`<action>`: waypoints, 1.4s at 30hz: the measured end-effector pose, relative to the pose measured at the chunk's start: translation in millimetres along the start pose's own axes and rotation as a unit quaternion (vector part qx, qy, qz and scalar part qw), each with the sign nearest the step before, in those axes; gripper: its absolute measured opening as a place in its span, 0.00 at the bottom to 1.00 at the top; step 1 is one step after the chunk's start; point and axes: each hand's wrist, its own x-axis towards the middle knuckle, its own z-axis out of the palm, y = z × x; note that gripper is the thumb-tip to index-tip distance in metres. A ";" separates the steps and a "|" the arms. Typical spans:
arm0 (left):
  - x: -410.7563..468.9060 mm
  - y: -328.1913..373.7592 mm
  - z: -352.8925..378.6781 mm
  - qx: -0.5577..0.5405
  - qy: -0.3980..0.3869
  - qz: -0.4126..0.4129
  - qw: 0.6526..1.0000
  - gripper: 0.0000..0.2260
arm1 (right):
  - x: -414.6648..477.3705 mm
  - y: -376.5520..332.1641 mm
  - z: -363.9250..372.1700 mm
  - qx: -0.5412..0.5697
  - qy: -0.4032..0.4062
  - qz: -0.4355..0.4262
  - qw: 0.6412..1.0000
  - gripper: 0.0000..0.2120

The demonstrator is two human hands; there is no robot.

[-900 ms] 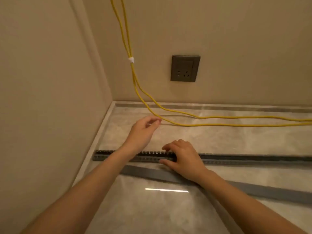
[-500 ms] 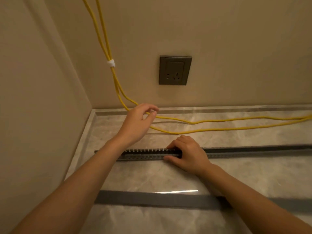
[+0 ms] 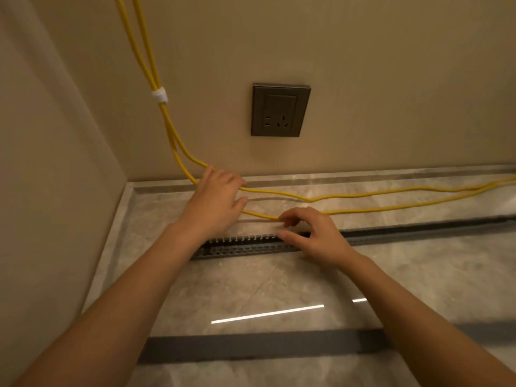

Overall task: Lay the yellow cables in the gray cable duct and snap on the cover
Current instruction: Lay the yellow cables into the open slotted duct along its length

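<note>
Two yellow cables (image 3: pixel 363 195) hang down the back wall, tied by a white band (image 3: pixel 159 95), then run right along the marble floor. My left hand (image 3: pixel 216 202) lies over both cables near the wall, fingers curled on them. My right hand (image 3: pixel 310 233) pinches the nearer cable between thumb and fingertips, just above the gray slotted cable duct (image 3: pixel 418 233). The duct lies open, parallel to the wall, its left part toothed. The flat gray cover (image 3: pixel 265 346) lies on the floor near me.
A dark wall socket (image 3: pixel 280 110) sits on the back wall above the cables. A side wall (image 3: pixel 55 191) closes the corner on the left. A raised marble ledge (image 3: pixel 363 174) runs along the wall's foot.
My left hand has reached further to the wall and closed on the cables. My right hand has lifted off the duct and pinched the nearer cable. The view has tilted down.
</note>
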 end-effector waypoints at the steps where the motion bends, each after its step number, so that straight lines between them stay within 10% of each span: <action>1: -1.5 -2.4 0.7 0.049 -0.012 0.006 0.999 0.18 | 1.4 -0.4 1.0 -0.001 0.016 0.007 1.000 0.15; 11: -16.7 -6.4 -10.1 0.315 -0.029 0.064 0.946 0.17 | 17.1 -23.6 20.3 -0.135 0.066 -0.006 0.989 0.25; 25: -44.2 5.4 -45.6 0.119 0.034 0.018 0.992 0.14 | 11.6 -17.2 11.5 -0.265 0.092 -0.107 0.954 0.17; 42: -90.1 -42.9 -115.9 -0.082 0.158 -0.064 0.982 0.17 | -8.2 -57.8 -54.0 -0.102 0.266 -0.248 0.926 0.16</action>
